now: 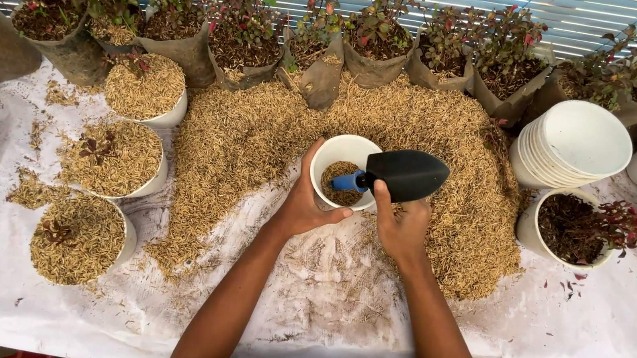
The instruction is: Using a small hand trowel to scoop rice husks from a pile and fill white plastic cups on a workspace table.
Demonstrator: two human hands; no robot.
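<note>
My left hand (304,202) grips the near side of a white pot (335,152) that sits in a large heap of rice husk (259,135). The pot holds some husk at its bottom. My right hand (402,226) holds a black trowel (406,174) with a blue handle (349,181). The blade lies over the pot's right rim and the blue handle reaches into the pot.
A white sheet (334,318) covers the table. Three husk-filled white pots (78,238) stand at left. A tilted stack of white pots (574,145) and a pot with a red-leaved plant (579,229) are at right. Bagged seedlings (242,40) line the back.
</note>
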